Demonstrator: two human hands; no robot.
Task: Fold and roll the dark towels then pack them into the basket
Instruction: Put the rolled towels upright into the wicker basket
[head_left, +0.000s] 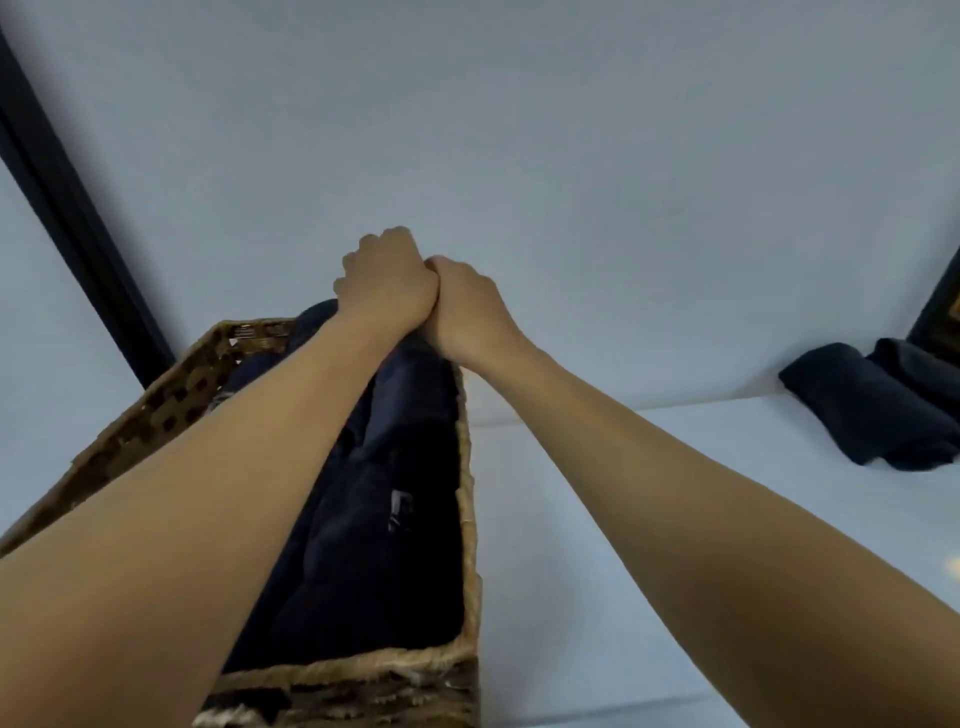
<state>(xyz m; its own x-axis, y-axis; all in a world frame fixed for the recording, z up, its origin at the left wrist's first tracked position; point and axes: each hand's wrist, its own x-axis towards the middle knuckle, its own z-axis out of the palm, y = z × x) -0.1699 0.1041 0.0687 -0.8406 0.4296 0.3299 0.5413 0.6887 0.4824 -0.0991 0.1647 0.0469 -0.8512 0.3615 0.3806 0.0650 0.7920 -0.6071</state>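
At the far end of the basket (467, 493), just above the middle of your head view, your left hand (387, 286) and right hand (470, 312) sit pressed side by side. Both are curled into fists with the knuckles up. The dark towel (410, 374) rises straight up to them from the 12 o'clock end of the basket. Your fingertips are hidden on the far side, so a grip on its top edge is a judgement, not something plainly seen.

The basket runs from 7 o'clock up toward the centre, and the packed towels (363, 571) already fill most of its length. This step looks like seating one more roll at the far end. Push down with both fists evenly, keep the roll tight so it doesn't unwind, and tuck it below the rim. Don't lean on the woven wall, because it looks likely to flex outward.

At 3 o'clock, well away from the basket, two more loose towels (872, 415) lie on the pale table (623, 519), so the packing isn't finished. Your forearms cover much of the basket's left side, and you can't see what room is left there. A black bar (67, 208) slants at 10 o'clock. A dark framed object (940, 317) stands just behind the loose towels, so mind it when you reach over.
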